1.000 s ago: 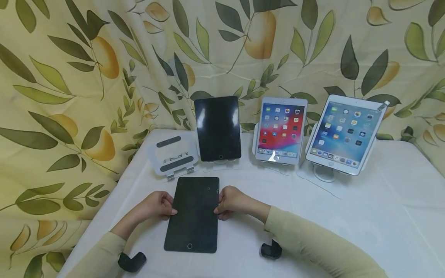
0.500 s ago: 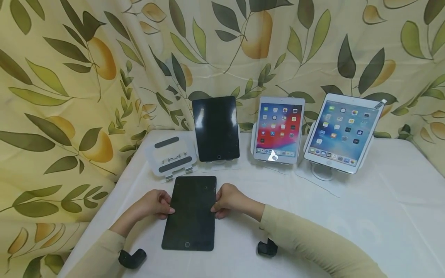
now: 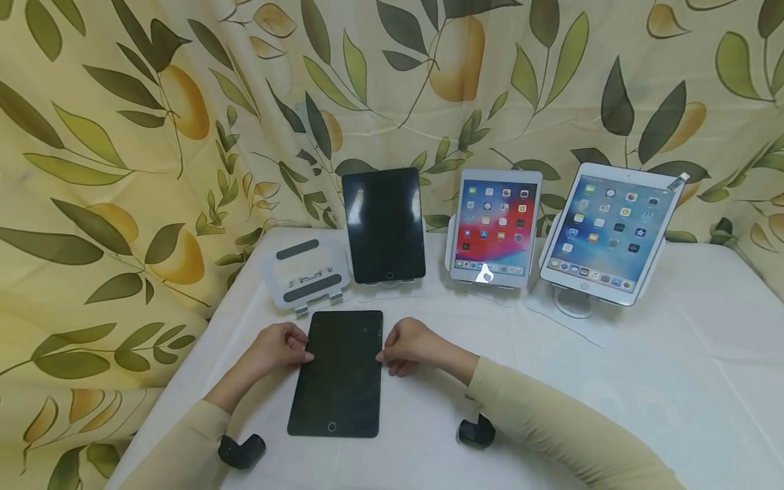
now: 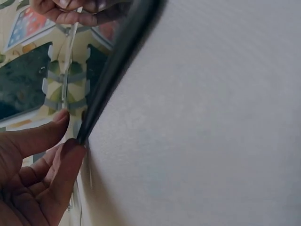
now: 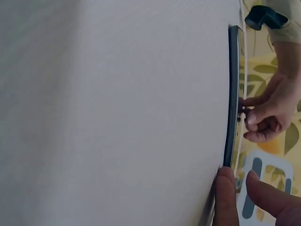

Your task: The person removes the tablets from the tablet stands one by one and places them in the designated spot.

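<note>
Black tablet (image 3: pixel 338 373): lies flat, screen dark, on the white tablecloth (image 3: pixel 612 381) near the front edge; home button toward the person; in the wrist views only its thin dark edge shows (image 4: pixel 117 66) (image 5: pixel 231 94).
Left hand (image 3: pixel 278 348): fingers curled, thumb and fingertips pinching the tablet's left long edge near its upper half; seen from the left wrist, the fingertips (image 4: pixel 70 150) meet the edge at the cloth.
Right hand (image 3: pixel 409 346): fingers curled, pinching the right long edge opposite the left hand; how far the fingers reach under the tablet is hidden.
Empty stand (image 3: pixel 304 273): white with grey pads, just behind the tablet.
Dark tablet on stand (image 3: pixel 384 226): upright, screen off; its stand mostly hidden.
Lit tablets (image 3: pixel 495 228) (image 3: pixel 609 235): propped to the right, icons too small to read.
Wrist cameras (image 3: pixel 241 450) (image 3: pixel 476 431): black, partly hidden by sleeves.
</note>
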Tool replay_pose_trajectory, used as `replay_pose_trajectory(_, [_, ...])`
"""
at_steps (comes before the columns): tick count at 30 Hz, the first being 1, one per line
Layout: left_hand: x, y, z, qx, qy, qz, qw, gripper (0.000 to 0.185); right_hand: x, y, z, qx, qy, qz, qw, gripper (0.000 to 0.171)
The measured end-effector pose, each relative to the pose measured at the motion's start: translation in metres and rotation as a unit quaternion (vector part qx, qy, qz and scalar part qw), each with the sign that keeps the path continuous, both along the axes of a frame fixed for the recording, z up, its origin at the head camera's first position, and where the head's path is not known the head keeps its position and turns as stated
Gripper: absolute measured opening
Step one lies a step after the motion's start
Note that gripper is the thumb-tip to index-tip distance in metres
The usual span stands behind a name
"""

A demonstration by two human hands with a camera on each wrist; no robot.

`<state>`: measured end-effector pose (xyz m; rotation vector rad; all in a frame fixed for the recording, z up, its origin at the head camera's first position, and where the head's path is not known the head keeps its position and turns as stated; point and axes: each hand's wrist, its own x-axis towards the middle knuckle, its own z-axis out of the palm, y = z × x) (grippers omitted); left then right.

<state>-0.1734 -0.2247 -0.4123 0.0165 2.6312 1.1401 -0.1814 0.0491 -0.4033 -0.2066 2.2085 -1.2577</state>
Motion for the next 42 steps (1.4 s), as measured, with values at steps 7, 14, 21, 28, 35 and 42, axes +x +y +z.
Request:
replay_pose_trajectory(7, [-0.008,0.008,0.002,0.044,-0.004,0.000,0.9990,0.033,-0.006,0.005,0.003,0.019,0.032,-0.020,0.999,0.017])
replay_pose_trajectory(14, [-0.012,0.018,0.005,0.068,-0.014,0.020,0.9974,0.037,-0.012,0.007,0.006,0.039,0.042,-0.049,0.997,0.024])
replay_pose_trajectory(21, [-0.019,0.029,0.007,0.084,0.006,0.022,0.9962,0.038,-0.021,0.011,0.009,0.030,0.058,-0.078,0.995,0.031])
replay_pose_trajectory(28, [-0.027,0.039,0.011,0.123,0.034,0.061,0.9900,0.046,-0.028,0.018,0.015,-0.017,0.087,-0.117,0.989,0.041])
replay_pose_trajectory(35, [-0.035,0.049,0.016,0.182,0.070,0.080,0.9775,0.047,-0.035,0.025,0.012,-0.035,0.136,-0.158,0.977,0.048])
replay_pose_trajectory(42, [-0.044,0.062,0.017,0.231,0.091,0.084,0.9651,0.049,-0.044,0.028,0.011,-0.040,0.150,-0.203,0.967,0.050])
